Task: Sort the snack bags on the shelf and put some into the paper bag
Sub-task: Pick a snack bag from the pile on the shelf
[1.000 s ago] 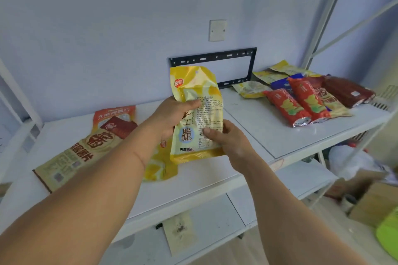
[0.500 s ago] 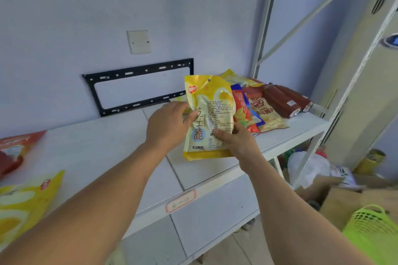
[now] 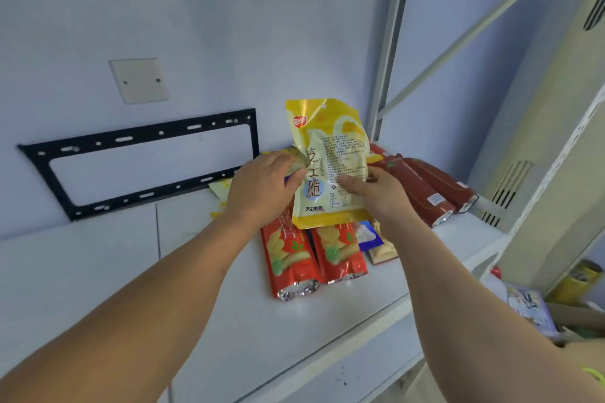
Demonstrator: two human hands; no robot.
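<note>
Yellow foil catches the light as a person holds a yellow snack bag (image 3: 329, 167) upright in both hands above the right end of a white shelf (image 3: 98, 271). The left hand (image 3: 265, 188) pinches the bag's left edge at about mid-height, fingers curled round the crinkled side. The right hand (image 3: 376, 193) grips the lower right part, thumb pressed across the printed panel. The bag's long axis runs nearly straight up, its sealed top leaning slightly left, its bottom seam hanging just over the packs lying below.

Directly under it, two red snack packs (image 3: 314, 255) lie side by side, their silver ends pointing toward the near edge. A blue packet (image 3: 368, 234) peeks out beside them, and two dark red packs (image 3: 429, 193) lie further right toward the white upright post (image 3: 388, 42). More yellow wrappers (image 3: 221, 188) show behind the left wrist.

No paper bag can be made out for certain; brown material (image 3: 576, 317) sits low at the right, below shelf level, too blurred to name. Judged from this, the bag is either set down among the packs beneath it or carried down and right, and the right hand, nearer that side, seems better placed to lead. A black metal bracket (image 3: 137, 137) and a blank wall plate (image 3: 139, 80) hang on the pale wall behind.
</note>
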